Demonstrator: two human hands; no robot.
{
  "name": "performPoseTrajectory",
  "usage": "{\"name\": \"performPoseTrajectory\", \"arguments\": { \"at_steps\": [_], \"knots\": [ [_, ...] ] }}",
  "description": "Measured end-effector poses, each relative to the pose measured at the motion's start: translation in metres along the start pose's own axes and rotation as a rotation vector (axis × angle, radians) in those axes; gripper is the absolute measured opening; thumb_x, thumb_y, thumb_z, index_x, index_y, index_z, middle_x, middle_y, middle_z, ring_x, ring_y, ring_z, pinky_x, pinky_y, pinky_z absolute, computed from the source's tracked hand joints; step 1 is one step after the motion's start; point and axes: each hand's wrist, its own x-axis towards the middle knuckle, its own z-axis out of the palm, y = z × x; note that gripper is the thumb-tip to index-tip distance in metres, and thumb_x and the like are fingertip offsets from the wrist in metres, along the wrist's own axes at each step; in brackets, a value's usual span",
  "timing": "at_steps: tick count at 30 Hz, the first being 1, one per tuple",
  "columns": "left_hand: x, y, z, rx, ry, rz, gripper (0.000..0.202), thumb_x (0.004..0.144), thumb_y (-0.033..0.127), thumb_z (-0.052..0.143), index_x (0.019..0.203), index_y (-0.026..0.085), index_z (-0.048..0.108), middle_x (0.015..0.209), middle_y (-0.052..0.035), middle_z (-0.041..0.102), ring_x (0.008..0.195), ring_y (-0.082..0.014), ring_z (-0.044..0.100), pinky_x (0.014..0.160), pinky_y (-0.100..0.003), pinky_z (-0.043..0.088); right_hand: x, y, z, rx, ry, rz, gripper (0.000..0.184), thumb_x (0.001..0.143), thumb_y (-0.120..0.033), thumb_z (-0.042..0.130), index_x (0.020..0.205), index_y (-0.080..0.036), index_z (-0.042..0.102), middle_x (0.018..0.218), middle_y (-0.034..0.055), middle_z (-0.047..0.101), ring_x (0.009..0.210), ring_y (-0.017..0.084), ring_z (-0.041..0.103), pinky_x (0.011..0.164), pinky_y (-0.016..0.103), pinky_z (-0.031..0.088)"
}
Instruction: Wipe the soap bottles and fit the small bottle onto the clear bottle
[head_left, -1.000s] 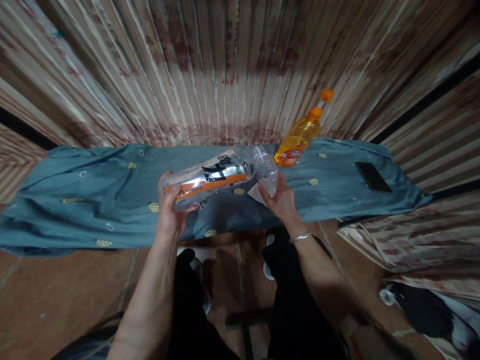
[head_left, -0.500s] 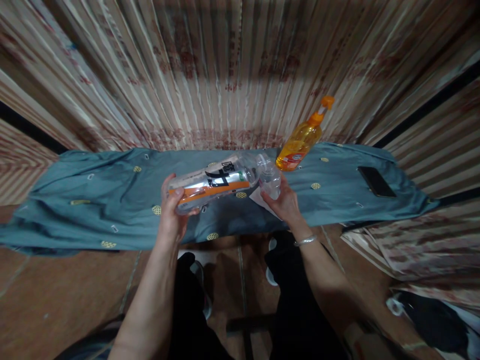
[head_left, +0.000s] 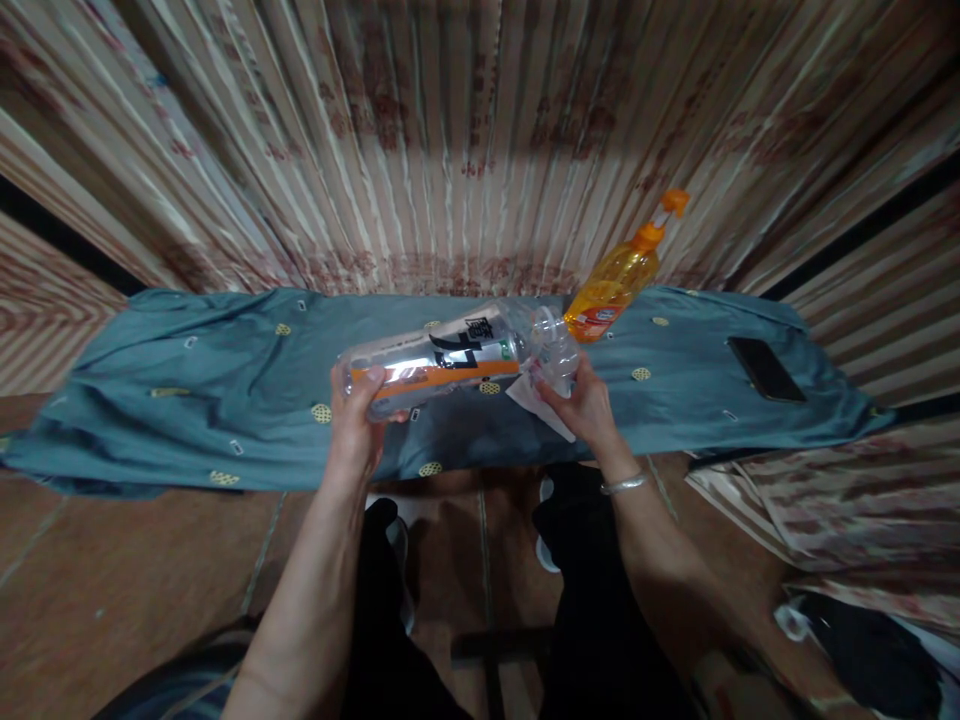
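Note:
My left hand (head_left: 361,415) is closed around the base end of a clear plastic bottle (head_left: 442,362) with a silver and orange label. The bottle lies nearly level in the air, its neck pointing right and slightly up. At that neck, my right hand (head_left: 581,400) is closed on a small clear plastic cup (head_left: 553,350). Neck and cup overlap in view; I cannot tell whether they touch. Below the cup, a white paper piece (head_left: 544,408) lies on the cloth, partly covered by my right hand. Just behind the cup stands an orange pump bottle (head_left: 611,285) of yellow liquid.
A teal patterned cloth (head_left: 247,390) covers the narrow table. A black phone (head_left: 765,368) lies on its right side. Pleated striped curtains (head_left: 435,150) hang behind and at both sides. Dark frame bars (head_left: 847,240) run along the sides, and a tiled floor (head_left: 172,560) shows below.
Both hands, with the bottle and cup, appear slightly further right, though the whole view has also shifted a little. Both grips stay the same.

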Motion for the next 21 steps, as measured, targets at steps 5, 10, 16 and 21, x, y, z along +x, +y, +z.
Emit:
{"name": "performPoseTrajectory", "arguments": {
  "at_steps": [5, 10, 16, 21],
  "knots": [
    [-0.0043, 0.0016, 0.0043, 0.168, 0.006, 0.139, 0.064, 0.061, 0.044, 0.088, 0.117, 0.022, 0.065, 0.089, -0.0033, 0.07, 0.061, -0.0158, 0.064, 0.038, -0.02, 0.041, 0.0002, 0.003, 0.0008, 0.014, 0.013, -0.003, 0.062, 0.082, -0.049, 0.07, 0.136, -0.021, 0.055, 0.124, 0.0153, 0.078, 0.102, 0.035, 0.078, 0.086, 0.049, 0.063],
    [-0.0051, 0.0022, 0.0051, 0.209, 0.045, 0.159, 0.061, 0.059, 0.044, 0.088, 0.109, 0.025, 0.059, 0.093, -0.0024, 0.066, 0.065, -0.0165, 0.063, 0.038, -0.021, 0.043, -0.0006, 0.007, 0.0024, 0.022, 0.018, -0.007, 0.064, 0.083, -0.056, 0.07, 0.136, -0.021, 0.055, 0.115, 0.0139, 0.08, 0.094, 0.035, 0.078, 0.08, 0.05, 0.063],
    [-0.0059, 0.0054, 0.0026, 0.246, 0.032, 0.17, 0.064, 0.058, 0.047, 0.088, 0.108, 0.026, 0.055, 0.097, -0.0035, 0.064, 0.07, -0.0182, 0.064, 0.039, -0.022, 0.044, -0.0013, 0.0052, 0.0026, 0.022, 0.013, -0.003, 0.064, 0.082, -0.051, 0.069, 0.135, -0.02, 0.053, 0.12, 0.0167, 0.078, 0.101, 0.038, 0.077, 0.086, 0.053, 0.062],
    [-0.0062, 0.0057, 0.0013, 0.247, 0.032, 0.185, 0.067, 0.055, 0.048, 0.089, 0.109, 0.026, 0.055, 0.1, -0.0038, 0.063, 0.073, -0.0187, 0.066, 0.04, -0.02, 0.043, -0.0016, 0.0042, 0.0014, 0.021, 0.016, -0.002, 0.064, 0.082, -0.047, 0.07, 0.138, -0.021, 0.054, 0.119, 0.0147, 0.08, 0.099, 0.037, 0.078, 0.085, 0.052, 0.063]
  ]
}}
